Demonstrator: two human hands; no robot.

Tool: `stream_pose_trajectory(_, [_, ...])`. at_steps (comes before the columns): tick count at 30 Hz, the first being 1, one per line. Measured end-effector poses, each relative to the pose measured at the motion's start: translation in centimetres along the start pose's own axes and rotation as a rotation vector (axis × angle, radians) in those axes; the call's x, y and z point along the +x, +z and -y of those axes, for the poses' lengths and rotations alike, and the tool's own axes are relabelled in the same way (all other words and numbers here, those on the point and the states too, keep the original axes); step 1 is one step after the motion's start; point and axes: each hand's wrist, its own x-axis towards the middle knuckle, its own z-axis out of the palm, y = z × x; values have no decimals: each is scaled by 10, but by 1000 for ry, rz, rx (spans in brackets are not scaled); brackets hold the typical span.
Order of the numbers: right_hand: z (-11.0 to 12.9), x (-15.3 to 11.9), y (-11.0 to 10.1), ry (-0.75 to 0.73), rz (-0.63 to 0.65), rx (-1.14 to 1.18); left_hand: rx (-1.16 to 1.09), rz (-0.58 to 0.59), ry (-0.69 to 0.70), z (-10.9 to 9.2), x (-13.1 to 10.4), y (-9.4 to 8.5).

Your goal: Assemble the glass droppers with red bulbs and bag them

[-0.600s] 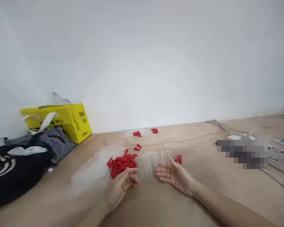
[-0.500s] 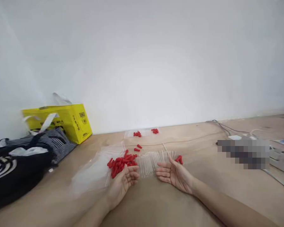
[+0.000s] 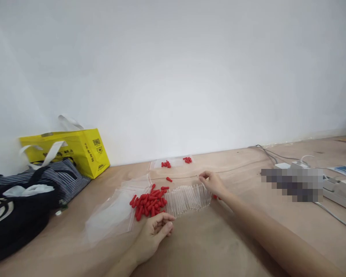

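Right grip (image 3: pixel 214 184) pinches pale stick (image 3: pixel 198 176); yellow bag (image 3: pixel 80 143) bears QR code (image 3: pixel 96 142).

We see our left hand (image 3: pixel 153 235), bare, slender-fingered | our right hand (image 3: pixel 215 184), bare too | our right forearm (image 3: pixel 262 229), bare, slim, tapering

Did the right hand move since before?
Yes. The right hand moved forward, closer to the white wall, and is now by the far edge of the white sticks.
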Motion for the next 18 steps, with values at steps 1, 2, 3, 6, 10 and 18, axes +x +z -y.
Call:
stream_pose_trajectory(1, [0,13,-1,34,-30,-55,49,11,9,-1,-1,1])
stream_pose_trajectory(2, [0,24,-2,72,-54,-110,87,17,16,-1,-2,2])
stream_pose_trajectory(3, [-1,33,-1,110,-69,-158,122,20,22,-1,-3,2])
stream_pose_trajectory(6, [-3,50,7,203,-51,-268,208,26,32,-2,-3,2])
stream_pose_trajectory(10, [-1,57,19,257,-9,-363,285,33,42,-4,-3,2])
stream_pose_trajectory(18, [0,61,22,211,-4,-406,355,29,66,-5,-3,4])
